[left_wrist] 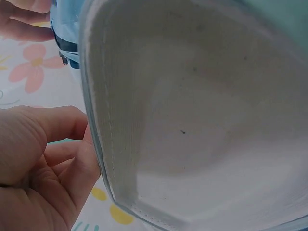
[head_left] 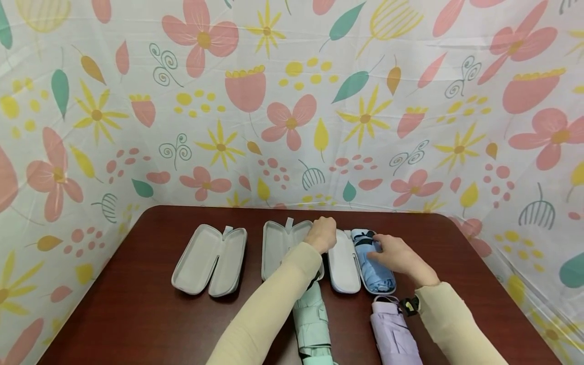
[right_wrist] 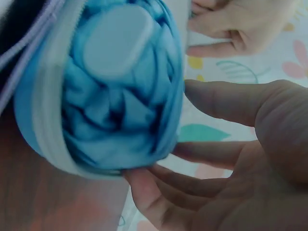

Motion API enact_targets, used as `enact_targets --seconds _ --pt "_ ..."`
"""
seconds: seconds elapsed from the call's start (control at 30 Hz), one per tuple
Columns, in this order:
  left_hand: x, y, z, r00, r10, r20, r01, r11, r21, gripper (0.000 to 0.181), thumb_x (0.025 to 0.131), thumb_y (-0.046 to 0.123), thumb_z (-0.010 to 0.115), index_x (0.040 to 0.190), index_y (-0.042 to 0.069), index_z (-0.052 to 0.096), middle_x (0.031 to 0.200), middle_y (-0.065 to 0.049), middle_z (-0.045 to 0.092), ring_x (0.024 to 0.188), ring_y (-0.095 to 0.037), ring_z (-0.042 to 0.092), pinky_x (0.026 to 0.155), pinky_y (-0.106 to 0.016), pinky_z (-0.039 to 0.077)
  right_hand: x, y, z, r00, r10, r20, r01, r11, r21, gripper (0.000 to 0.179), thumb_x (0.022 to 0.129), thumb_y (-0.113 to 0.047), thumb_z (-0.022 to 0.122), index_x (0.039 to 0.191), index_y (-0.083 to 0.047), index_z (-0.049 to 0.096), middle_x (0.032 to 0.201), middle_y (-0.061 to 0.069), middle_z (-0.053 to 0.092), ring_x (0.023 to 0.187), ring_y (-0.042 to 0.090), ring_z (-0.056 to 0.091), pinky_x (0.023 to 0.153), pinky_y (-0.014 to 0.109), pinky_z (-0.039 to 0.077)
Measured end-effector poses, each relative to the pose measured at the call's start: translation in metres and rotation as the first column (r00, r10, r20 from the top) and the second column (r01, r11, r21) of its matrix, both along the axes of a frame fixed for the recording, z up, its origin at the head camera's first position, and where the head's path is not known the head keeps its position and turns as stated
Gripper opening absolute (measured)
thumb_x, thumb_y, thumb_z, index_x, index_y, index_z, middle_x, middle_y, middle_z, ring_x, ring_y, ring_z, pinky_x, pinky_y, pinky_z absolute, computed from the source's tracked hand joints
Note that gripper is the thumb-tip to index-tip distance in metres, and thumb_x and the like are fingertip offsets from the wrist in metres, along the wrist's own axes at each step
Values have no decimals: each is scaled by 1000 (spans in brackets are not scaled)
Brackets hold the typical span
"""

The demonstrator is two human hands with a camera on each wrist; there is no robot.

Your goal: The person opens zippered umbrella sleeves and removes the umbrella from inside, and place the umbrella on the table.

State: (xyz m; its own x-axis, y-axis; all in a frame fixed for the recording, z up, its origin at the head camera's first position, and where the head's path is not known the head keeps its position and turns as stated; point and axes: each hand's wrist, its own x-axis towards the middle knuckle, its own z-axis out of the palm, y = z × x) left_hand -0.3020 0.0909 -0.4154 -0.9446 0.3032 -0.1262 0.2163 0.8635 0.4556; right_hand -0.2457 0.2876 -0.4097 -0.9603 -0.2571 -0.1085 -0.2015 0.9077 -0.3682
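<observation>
A blue folded umbrella (head_left: 376, 266) lies in the right half of an open case, whose pale lid (head_left: 345, 268) is spread out to its left. My left hand (head_left: 321, 234) pinches the lid's far edge between curled fingers and thumb; the left wrist view shows the lid's bare inside (left_wrist: 192, 120) beside that hand (left_wrist: 43, 163). On the umbrella rests my right hand (head_left: 401, 256), thumb across its top and fingers at its outer side. Up close, the right hand (right_wrist: 226, 154) touches the umbrella (right_wrist: 115, 106) and the case rim with fairly straight, spread fingers.
Two more open grey cases stand to the left, one at the far left (head_left: 189, 263) and one in the middle (head_left: 274, 248), partly behind my left arm. A mint green umbrella (head_left: 314, 324) and a lilac umbrella (head_left: 394, 332) lie nearer on the brown table (head_left: 137, 314). A flowered curtain (head_left: 292, 167) hangs behind.
</observation>
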Motion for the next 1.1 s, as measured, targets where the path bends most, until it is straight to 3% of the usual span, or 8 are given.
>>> enact_targets --seconds 0.17,0.73,0.97,1.1 --pt "-2 1 -1 1000 2 13 -2 1000 -7 19 95 -1 58 107 5 71 79 -9 66 48 -16 59 45 -26 48 -1 -4 -5 999 -26 34 24 999 40 72 90 -26 68 138 19 37 133 39 46 120 52 47 89 58 45" --pt "-4 0 -6 1000 -13 0 13 1000 -5 18 95 -2 56 101 5 72 71 -8 62 49 -16 57 44 -26 46 -1 -7 -13 994 -53 93 52 999 11 85 95 -35 62 142 22 20 134 41 43 116 47 54 90 55 46" --pt "-1 0 -5 1000 -17 -2 17 1000 -2 18 96 -1 56 101 5 72 69 -6 61 51 -17 59 45 -26 45 -1 -13 -16 993 -71 89 68 997 33 102 87 -43 71 141 24 16 127 42 48 109 47 57 84 54 49" --pt "-3 0 -6 1000 -8 1 8 1000 -1 17 96 0 56 102 5 71 67 -7 59 52 -18 58 44 -27 45 -2 -17 -18 991 -91 93 86 995 53 105 84 -41 75 142 23 14 125 42 48 109 49 56 85 55 48"
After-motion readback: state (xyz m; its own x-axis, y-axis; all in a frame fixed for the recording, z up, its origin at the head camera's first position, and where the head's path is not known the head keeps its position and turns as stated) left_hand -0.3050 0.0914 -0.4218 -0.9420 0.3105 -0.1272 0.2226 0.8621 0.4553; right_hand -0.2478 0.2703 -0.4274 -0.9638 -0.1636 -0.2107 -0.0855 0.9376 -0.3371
